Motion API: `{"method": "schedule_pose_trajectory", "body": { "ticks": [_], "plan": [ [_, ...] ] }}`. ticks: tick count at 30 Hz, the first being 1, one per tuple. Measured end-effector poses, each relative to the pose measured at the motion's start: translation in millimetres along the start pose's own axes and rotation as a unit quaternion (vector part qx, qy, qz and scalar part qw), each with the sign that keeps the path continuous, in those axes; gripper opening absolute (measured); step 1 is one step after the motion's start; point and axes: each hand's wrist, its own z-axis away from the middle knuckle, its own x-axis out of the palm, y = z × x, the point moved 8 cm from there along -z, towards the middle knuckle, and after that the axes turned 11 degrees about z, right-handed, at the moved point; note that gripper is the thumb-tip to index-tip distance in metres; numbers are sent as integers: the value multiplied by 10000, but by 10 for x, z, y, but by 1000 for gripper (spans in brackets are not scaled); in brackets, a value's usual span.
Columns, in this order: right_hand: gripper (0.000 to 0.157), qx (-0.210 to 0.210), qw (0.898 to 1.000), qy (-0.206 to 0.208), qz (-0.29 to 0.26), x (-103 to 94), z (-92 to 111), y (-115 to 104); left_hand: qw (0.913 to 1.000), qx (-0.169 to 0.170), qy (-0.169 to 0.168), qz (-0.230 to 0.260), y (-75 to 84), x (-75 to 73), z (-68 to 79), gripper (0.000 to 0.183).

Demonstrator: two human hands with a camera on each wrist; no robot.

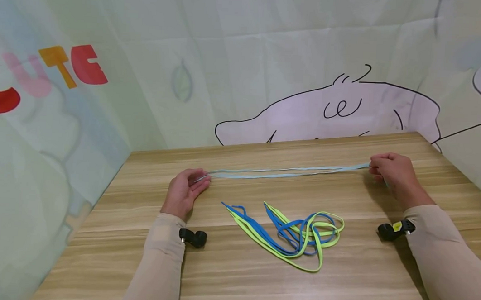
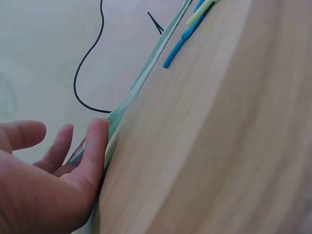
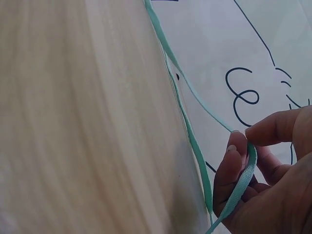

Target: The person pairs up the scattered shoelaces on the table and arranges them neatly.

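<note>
A pale blue-green shoelace (image 1: pixel 263 175) stretches in two near-parallel strands between the hands above the far part of the table. At its right end, my right hand (image 1: pixel 392 174) pinches it between thumb and fingertips; in the right wrist view a loop of the shoelace (image 3: pixel 239 187) hangs across the curled fingers. The left hand (image 1: pixel 185 190) is at the other end, its fingers fairly straight and the thumb apart from them. A bit of lace shows between those fingers (image 2: pixel 97 146) in the left wrist view. Nearer me lie blue laces (image 1: pixel 266 233) and yellow-green laces (image 1: pixel 320 258), loosely tangled together.
The wood-grain table (image 1: pixel 225 280) carries the laces. Behind it hangs a printed cloth backdrop (image 1: pixel 244 68) with cartoon drawings, reaching round the left side. Each wrist wears a small black camera (image 1: pixel 193 237).
</note>
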Motion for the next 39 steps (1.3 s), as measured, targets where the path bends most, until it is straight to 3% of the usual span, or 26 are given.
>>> {"method": "schedule_pose_trajectory", "body": {
  "ticks": [28, 34, 39],
  "plan": [
    [40, -92, 9993, -43, 364, 8, 0, 16, 9997, 23, 46, 225, 35, -46, -19, 39],
    [38, -241, 9981, 25, 570, 8, 10, -10, 9998, -16, 39, 177, 48, -53, -6, 40],
    [37, -602, 9927, 259, 1008, -18, 32, -76, 9998, -15, 70, 198, 56, -64, -4, 39]
  ]
}}
